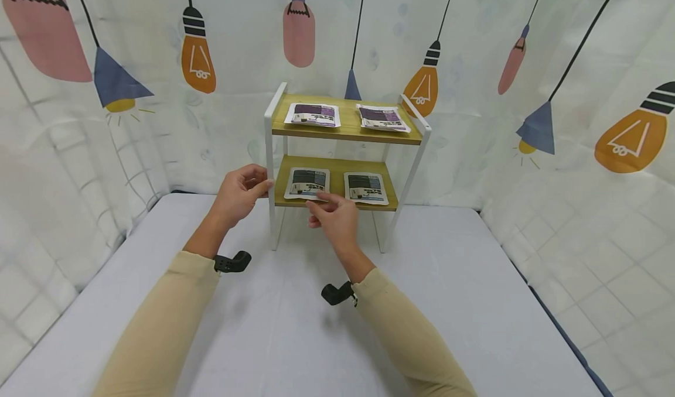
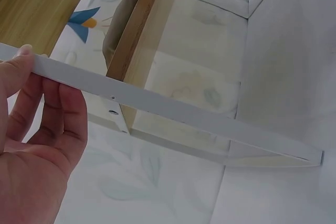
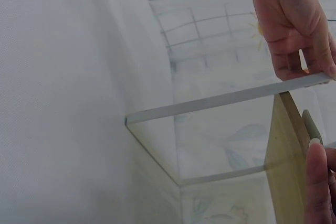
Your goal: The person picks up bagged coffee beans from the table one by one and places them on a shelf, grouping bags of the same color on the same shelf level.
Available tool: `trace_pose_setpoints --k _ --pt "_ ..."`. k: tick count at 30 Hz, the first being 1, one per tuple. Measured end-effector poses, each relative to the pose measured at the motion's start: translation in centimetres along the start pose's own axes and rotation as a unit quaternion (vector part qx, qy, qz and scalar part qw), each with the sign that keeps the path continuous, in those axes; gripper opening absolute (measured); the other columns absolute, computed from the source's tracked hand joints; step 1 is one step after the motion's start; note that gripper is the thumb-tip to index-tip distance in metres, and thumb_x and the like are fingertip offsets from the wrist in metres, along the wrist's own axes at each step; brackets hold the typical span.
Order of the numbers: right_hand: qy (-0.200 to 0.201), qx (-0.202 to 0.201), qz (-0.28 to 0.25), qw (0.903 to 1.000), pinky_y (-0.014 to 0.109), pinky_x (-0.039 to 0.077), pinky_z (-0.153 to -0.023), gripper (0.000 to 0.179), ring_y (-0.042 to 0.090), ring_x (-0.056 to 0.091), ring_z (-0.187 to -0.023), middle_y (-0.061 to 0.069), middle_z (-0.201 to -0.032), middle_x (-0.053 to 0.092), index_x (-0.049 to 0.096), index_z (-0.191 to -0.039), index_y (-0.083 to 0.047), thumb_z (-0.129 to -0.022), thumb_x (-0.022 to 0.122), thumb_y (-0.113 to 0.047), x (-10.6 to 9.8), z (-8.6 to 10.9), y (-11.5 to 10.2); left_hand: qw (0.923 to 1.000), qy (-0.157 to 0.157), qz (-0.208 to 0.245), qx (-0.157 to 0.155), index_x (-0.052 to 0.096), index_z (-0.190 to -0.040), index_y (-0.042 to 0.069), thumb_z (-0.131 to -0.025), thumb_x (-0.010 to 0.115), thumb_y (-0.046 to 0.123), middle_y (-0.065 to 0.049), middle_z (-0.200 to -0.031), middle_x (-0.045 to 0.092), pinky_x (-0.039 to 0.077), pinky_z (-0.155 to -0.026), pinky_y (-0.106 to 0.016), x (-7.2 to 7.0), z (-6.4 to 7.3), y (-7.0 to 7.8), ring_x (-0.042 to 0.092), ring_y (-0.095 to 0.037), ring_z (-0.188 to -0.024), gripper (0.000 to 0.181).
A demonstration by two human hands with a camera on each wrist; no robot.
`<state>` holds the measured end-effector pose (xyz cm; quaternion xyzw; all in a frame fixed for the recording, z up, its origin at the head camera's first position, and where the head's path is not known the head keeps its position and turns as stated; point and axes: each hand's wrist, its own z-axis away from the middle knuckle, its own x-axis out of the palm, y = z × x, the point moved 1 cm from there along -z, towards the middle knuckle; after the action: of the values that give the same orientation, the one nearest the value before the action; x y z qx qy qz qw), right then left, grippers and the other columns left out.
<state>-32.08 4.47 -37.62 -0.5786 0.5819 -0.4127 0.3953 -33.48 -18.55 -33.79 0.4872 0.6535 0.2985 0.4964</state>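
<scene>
A small two-tier rack (image 1: 348, 134) with white metal sides and wooden boards stands on the table. At its left side, my left hand (image 1: 239, 193) pinches the white upright (image 2: 173, 106) between thumb and fingers. My right hand (image 1: 337, 218) is at the front edge of the lower board (image 3: 286, 156), its fingertips touching around the near edge of the left dark-labelled packet (image 1: 307, 180). That packet lies flat on the board. Beside it lies a similar packet (image 1: 366, 187). On the upper board are two purple-labelled packets, one left (image 1: 313, 115) and one right (image 1: 383, 118).
White cloth covers the table (image 1: 285, 315). Behind and beside it hangs a pale curtain (image 1: 237, 127) printed with lamps and bulbs. The rack's foot (image 1: 274, 245) rests on the cloth near the back.
</scene>
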Motion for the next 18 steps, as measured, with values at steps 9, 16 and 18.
trace_pose_setpoints --k 9,16,18 --pt "-0.004 0.001 0.002 1.0 0.036 0.064 -0.062 0.029 0.019 0.072 -0.061 0.024 -0.089 0.076 0.076 -0.115 -0.004 -0.089 0.081 -0.017 -0.7 0.4 0.6 0.9998 0.02 -0.001 -0.001 0.065 -0.127 0.009 -0.102 0.065 0.029 -0.011 -0.125 0.067 0.056 -0.104 -0.044 0.6 0.5 0.0 0.065 -0.028 -0.119 0.033" --pt "-0.018 -0.012 0.011 0.9997 0.034 0.064 -0.062 0.02 0.014 0.07 -0.062 0.026 -0.093 0.074 0.077 -0.109 -0.003 -0.094 0.076 -0.016 -2.7 1.2 1.0 0.9961 0.056 -0.064 0.022 0.065 -0.124 0.008 -0.103 0.063 0.032 -0.011 -0.117 0.067 0.054 -0.088 -0.016 0.9 2.0 -1.4 0.064 -0.023 -0.105 0.032" --pt "-0.024 -0.006 0.03 0.9992 0.033 0.064 -0.064 0.02 0.014 0.071 -0.063 0.025 -0.095 0.074 0.077 -0.11 -0.005 -0.095 0.075 -0.017 -3.6 1.6 1.1 0.9941 0.063 -0.08 0.037 0.065 -0.122 0.007 -0.104 0.063 0.029 -0.012 -0.114 0.068 0.05 -0.083 -0.009 1.0 2.7 -2.0 0.064 -0.023 -0.103 0.029"
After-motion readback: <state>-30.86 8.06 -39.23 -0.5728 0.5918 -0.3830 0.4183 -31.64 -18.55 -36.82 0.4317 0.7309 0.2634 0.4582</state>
